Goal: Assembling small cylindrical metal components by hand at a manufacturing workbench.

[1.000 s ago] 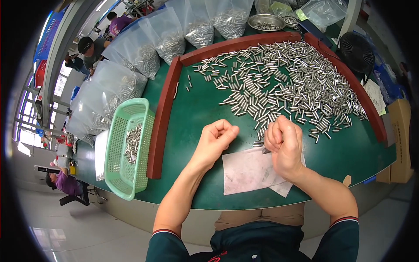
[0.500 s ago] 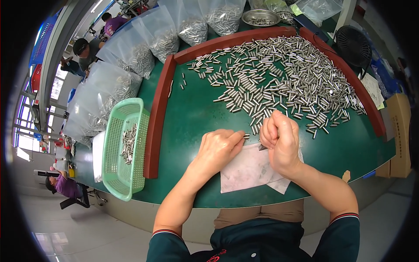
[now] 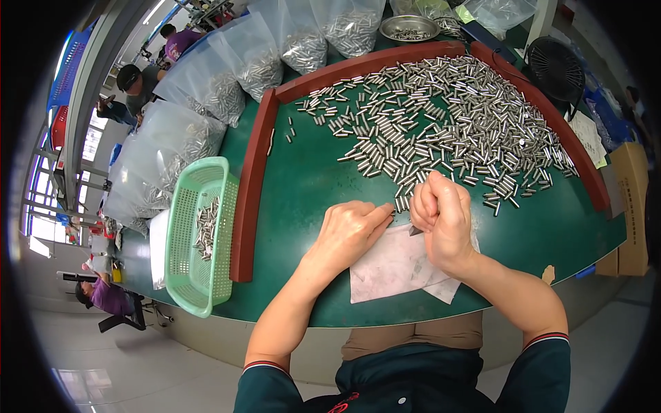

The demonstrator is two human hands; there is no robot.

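Two hands, left hand [image 3: 348, 230] and right hand [image 3: 443, 219], at metal pins [image 3: 441, 131]

Along the far and left edges of the worktop [image 3: 303, 199] I saw a row of clear plastic bags [image 3: 206, 89], bulging and knotted, each holding small silvery metal pieces. More clear bags [image 3: 348, 27] sat near the far edge. Off the right edge stood a brown cardboard box [image 3: 630, 199], with a white printed paper sheet [image 3: 589, 134] lying near that right edge.
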